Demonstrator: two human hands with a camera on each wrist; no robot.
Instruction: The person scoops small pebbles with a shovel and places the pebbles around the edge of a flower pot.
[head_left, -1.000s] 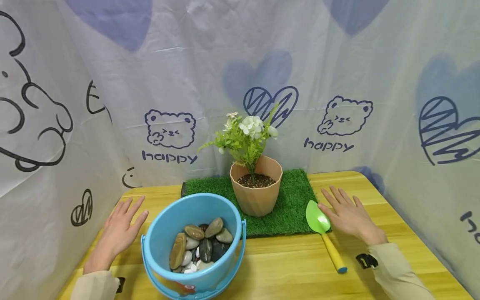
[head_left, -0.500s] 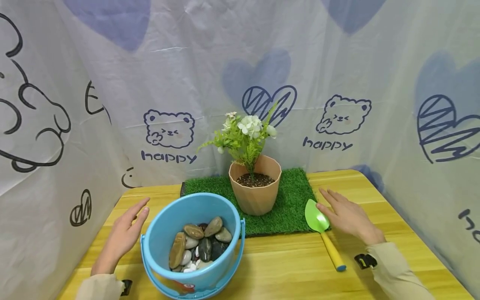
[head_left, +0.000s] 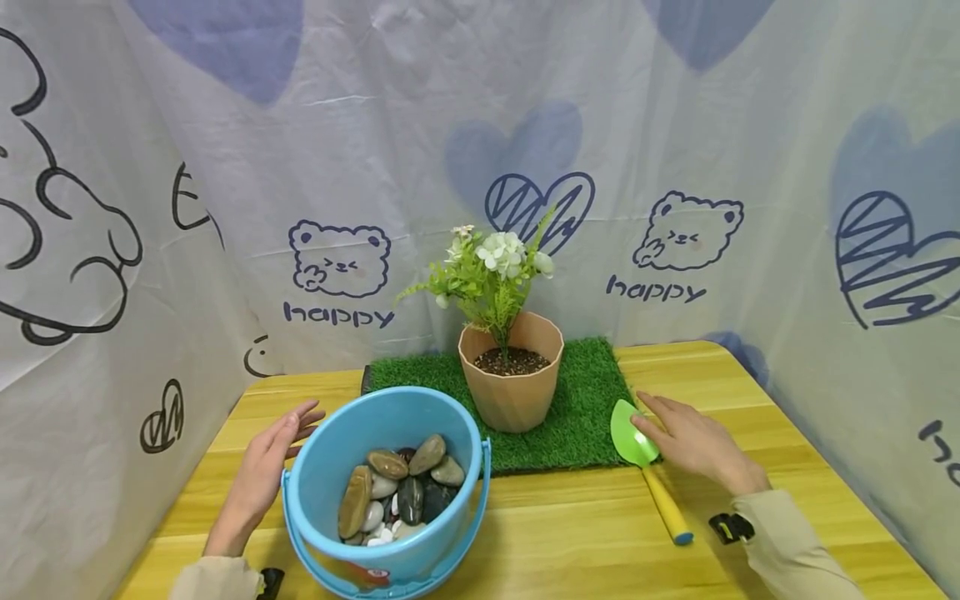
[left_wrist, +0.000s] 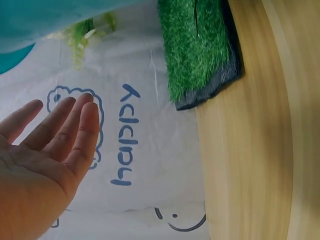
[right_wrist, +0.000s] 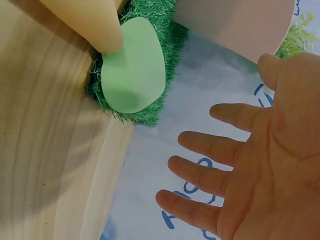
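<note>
Just left of a blue bucket (head_left: 322,533) is my left hand (head_left: 262,467), its fingers slightly bent, near the rim and holding nothing. Inside the bucket lie smooth stones (head_left: 411,498) in brown, grey, black and white. My right hand (head_left: 693,442) hovers over the table's right side, fingers extended and empty; in the right wrist view its palm (right_wrist: 290,150) shows with the fingers spread. Beside its thumb, a trowel (head_left: 636,437) with a green blade and yellow handle lies partly on the grass mat's corner. In the left wrist view, the left hand (left_wrist: 55,155) holds nothing.
A peach flowerpot (head_left: 510,400) with soil and a white-flowered plant (head_left: 498,275) stands on a green artificial grass mat (head_left: 592,417), behind and right of the bucket. The wooden table (head_left: 570,533) is enclosed by a printed cloth (head_left: 420,167) at the back and sides.
My left hand has moved right and closer to the bucket's rim, turning as it came. My right hand has tilted, its fingers drawn closer together in the head view, staying by the trowel.
</note>
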